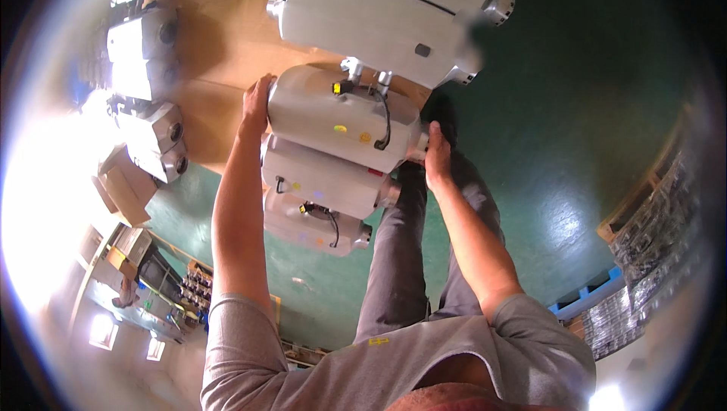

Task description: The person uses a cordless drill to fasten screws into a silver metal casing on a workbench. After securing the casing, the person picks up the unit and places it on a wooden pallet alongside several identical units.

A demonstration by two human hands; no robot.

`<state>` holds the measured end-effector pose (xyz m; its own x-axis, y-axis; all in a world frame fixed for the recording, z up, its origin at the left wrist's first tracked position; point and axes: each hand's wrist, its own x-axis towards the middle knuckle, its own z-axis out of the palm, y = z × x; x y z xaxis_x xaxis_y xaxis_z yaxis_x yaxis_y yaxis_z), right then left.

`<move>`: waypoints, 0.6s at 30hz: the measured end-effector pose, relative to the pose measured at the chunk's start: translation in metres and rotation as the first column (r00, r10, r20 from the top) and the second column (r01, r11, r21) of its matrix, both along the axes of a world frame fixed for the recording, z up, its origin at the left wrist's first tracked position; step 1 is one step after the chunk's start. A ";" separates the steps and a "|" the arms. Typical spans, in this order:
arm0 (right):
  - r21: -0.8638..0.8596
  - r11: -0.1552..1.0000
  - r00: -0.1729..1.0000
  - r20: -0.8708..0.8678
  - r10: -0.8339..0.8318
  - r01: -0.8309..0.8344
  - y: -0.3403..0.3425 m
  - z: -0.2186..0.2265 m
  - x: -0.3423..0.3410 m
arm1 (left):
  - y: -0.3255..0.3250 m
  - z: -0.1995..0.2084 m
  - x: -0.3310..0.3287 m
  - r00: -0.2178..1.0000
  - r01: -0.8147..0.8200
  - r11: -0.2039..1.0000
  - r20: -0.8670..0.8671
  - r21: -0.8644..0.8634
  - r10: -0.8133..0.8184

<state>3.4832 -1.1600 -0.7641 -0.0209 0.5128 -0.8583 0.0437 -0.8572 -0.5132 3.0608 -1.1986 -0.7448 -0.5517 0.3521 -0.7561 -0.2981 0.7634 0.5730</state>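
Between my hands is a grey, rounded air heater (318, 112) with a round metal outlet, a black cable and a yellow connector. My left hand (258, 102) lies flat against its left end. My right hand (437, 157) is around the outlet at its right end, fingers partly hidden. Just nearer to me, a second grey heater (318, 174) sits in the same row, with a third heater (310, 222) beyond it toward me. A larger-looking grey heater (363, 25) lies on the far side, beside the held one.
Brown cardboard (208, 70) lies under and left of the row. More grey heaters (155, 135) stand at the left, near an open cardboard box (125, 188). Film-wrapped goods (659, 237) and a blue pallet (591, 294) are at the right on the green floor (560, 108).
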 end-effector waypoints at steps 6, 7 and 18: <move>-0.183 0.982 0.981 -0.196 0.003 -0.040 -0.009 0.022 0.028 | -0.015 0.027 0.010 0.870 0.187 0.970 -0.433 -0.156 -0.238; -0.205 0.974 0.987 -0.149 0.065 -0.095 -0.019 0.023 0.036 | -0.031 0.035 0.010 0.827 0.193 0.971 -0.508 -0.143 -0.239; -0.352 0.932 0.993 -0.099 0.059 -0.091 -0.086 0.089 0.057 | -0.125 0.106 0.085 0.712 0.413 0.829 -0.434 -0.378 -0.552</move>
<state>3.5406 -1.2459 -0.6755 -0.1285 0.1692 -0.9772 0.0844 -0.9799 -0.1807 3.1457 -1.3233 -0.6385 -0.6771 0.5285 -0.5120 0.4286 0.8489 0.3095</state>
